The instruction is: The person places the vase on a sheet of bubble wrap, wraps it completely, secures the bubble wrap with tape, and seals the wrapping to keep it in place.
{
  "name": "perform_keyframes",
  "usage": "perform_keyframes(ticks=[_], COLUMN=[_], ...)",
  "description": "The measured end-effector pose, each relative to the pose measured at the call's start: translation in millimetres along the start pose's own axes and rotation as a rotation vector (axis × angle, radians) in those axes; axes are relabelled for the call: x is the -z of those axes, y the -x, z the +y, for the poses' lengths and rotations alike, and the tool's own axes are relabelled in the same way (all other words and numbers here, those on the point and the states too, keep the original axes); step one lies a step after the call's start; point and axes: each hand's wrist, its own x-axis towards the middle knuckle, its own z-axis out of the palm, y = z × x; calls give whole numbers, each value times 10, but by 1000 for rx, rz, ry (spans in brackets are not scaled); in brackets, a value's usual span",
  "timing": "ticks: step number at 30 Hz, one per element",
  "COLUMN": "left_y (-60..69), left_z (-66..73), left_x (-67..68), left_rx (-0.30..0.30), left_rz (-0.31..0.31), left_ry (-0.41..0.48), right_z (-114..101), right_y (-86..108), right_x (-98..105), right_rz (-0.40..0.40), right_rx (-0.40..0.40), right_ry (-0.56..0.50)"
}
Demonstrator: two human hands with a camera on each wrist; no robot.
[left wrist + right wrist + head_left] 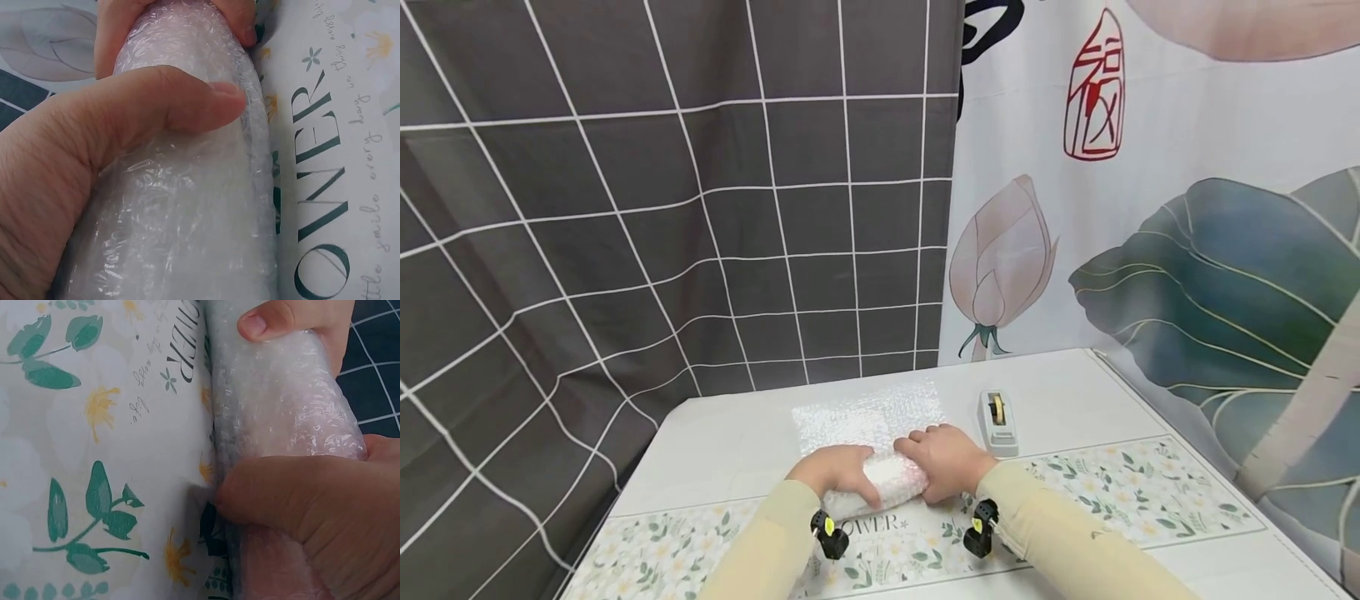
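Note:
A roll-shaped bundle (887,479) in clear bubble wrap lies on the table between both hands. White shows through the wrap, with a pinkish tint toward its right end; what is inside cannot be made out. My left hand (835,473) grips the left part, its thumb (156,103) laid over the wrapped surface in the left wrist view. At the right end, my right hand (946,458) holds the bundle, its thumb (250,487) bent across the near side in the right wrist view. A flat stretch of bubble wrap (865,408) spreads behind the bundle.
A white tape dispenser (998,427) with yellowish tape stands behind the right hand. The white table (715,442) carries a printed floral band (655,542) with lettering. Behind it hang a dark grid-patterned curtain (805,225) and a white lotus-printed cloth (1037,108).

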Motion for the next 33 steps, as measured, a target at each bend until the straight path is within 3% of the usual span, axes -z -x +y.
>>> perform_keyframes(ticks=[13, 16, 19, 27, 33], left_y=[204, 244, 265, 206, 125], left_z=[95, 107, 85, 128, 242], left_x=[-21, 2, 9, -61, -138], left_rx=[217, 236, 192, -35, -88], left_rz=[125, 143, 173, 286, 286], left_ry=[-216, -270, -335, -405, -432], right_z=[-18, 10, 37, 42, 23], right_y=[-15, -31, -57, -140, -179], right_x=[-52, -56, -57, 31, 74], right_rz=[-57, -96, -148, -290, -383], right_rx=[-28, -47, -75, -165, -246], right_ry=[-108, -161, -216, -358, -481])
